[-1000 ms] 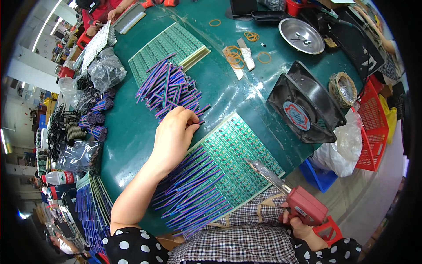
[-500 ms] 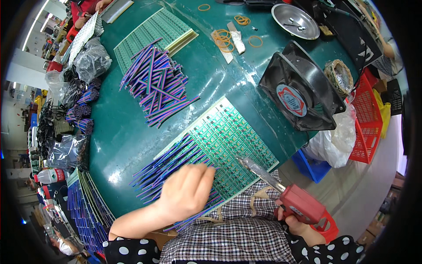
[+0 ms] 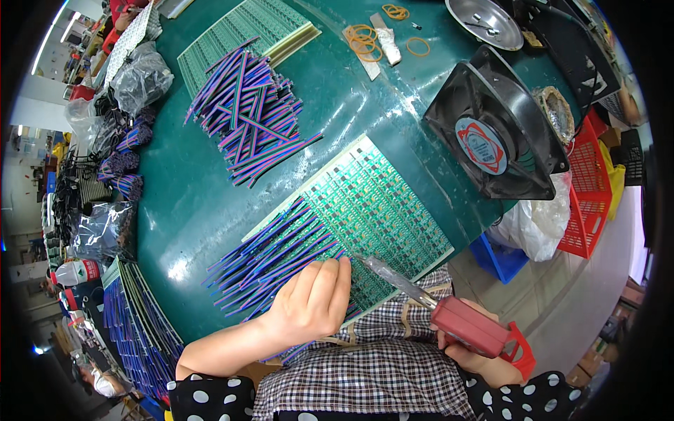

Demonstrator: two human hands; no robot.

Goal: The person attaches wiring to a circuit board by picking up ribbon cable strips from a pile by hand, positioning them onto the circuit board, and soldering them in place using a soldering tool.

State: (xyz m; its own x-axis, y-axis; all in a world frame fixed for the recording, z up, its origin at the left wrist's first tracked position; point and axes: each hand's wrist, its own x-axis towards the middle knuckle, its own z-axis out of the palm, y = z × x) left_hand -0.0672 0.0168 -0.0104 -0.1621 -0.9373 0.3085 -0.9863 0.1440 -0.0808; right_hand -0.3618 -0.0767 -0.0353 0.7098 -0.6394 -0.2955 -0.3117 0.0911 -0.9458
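Note:
A green circuit board panel (image 3: 382,203) lies on the table in front of me, slightly turned. Rows of blue-and-purple ribbon wires (image 3: 270,256) cover its left part and stick out past the left edge. My left hand (image 3: 312,298) is closed over the panel, thumb and fingers pinched at the end of one wire; the fingers partly hide it. My right hand (image 3: 474,358) grips a red soldering gun (image 3: 469,326) from below. Its tip reaches the panel just beside my left fingertips; whether it touches the wire I cannot tell.
Beyond the panel lie a heap of cut ribbon wires (image 3: 246,123) and stacked panels (image 3: 260,31). A black fan (image 3: 491,133) stands at the right, near a metal dish (image 3: 484,21) and rubber bands (image 3: 363,42). Wired panels (image 3: 140,337) and plastic bags (image 3: 144,77) line the left.
The soldering gun's tip has moved left, up to my left fingertips. My left hand has shifted slightly right, its fingers at a wire end. The whole view has shifted a little.

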